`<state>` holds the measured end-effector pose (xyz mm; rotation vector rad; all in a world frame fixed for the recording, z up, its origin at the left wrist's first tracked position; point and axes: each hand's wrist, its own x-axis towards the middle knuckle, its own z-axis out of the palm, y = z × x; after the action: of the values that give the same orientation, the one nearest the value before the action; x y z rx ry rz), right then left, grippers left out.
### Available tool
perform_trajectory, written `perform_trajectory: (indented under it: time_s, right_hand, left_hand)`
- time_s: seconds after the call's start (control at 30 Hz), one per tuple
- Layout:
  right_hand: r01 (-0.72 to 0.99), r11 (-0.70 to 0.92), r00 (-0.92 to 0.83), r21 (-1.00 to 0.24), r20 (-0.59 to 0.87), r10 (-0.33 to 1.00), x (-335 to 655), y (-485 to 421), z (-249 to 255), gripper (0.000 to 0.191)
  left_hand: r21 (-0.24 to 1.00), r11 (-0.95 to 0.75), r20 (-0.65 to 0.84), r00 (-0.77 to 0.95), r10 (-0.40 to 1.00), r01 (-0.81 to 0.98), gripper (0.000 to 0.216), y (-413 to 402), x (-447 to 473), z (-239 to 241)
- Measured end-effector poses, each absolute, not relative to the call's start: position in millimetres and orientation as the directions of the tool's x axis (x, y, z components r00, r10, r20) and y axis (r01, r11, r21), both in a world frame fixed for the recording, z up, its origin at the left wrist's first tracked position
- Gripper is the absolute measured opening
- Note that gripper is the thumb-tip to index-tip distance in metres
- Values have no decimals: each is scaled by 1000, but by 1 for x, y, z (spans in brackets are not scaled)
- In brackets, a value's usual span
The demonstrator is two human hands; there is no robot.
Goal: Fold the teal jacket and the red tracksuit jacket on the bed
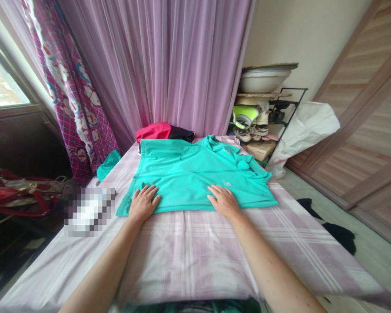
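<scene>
A turquoise jacket lies spread on a table with a pink and white checked cloth. Its hem side is to the left, and the upper part bunches at the right. My left hand rests flat on the jacket's near left part, fingers extended. Over on the near right part, beside a small pale logo, my right hand lies flat too, fingers stretched out. Neither hand grips the fabric. A zipped pocket shows near the jacket's far left part.
A red and black garment sits behind the jacket, before a purple curtain. Left on the table is a pixelated object. A shoe rack bearing a white basin and a white bag stand at right.
</scene>
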<state>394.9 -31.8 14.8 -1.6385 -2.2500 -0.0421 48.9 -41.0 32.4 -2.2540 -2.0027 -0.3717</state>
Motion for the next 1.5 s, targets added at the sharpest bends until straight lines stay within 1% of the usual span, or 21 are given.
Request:
perform_trajectory:
  time_s: [0.23,0.53,1.13,1.5]
  right_hand:
    - [927,326,-263,-183,301,917,395,-32,15,45]
    - [930,319,-257,-182,297,920,394,-33,15,44]
    - [931,317,-259,-181,286,923,395,-32,15,45]
    - [925,333,-270,-181,303,914,396,-32,15,44]
  left_hand:
    - [96,-134,261,105,960,986,49,-40,48,32]
    - [102,-91,219,67,973,991,46,-42,52,35]
    - [106,-94,206,71,976,990,49,-43,52,37]
    - [116,-130,266,96,959,985,47,-40,48,30]
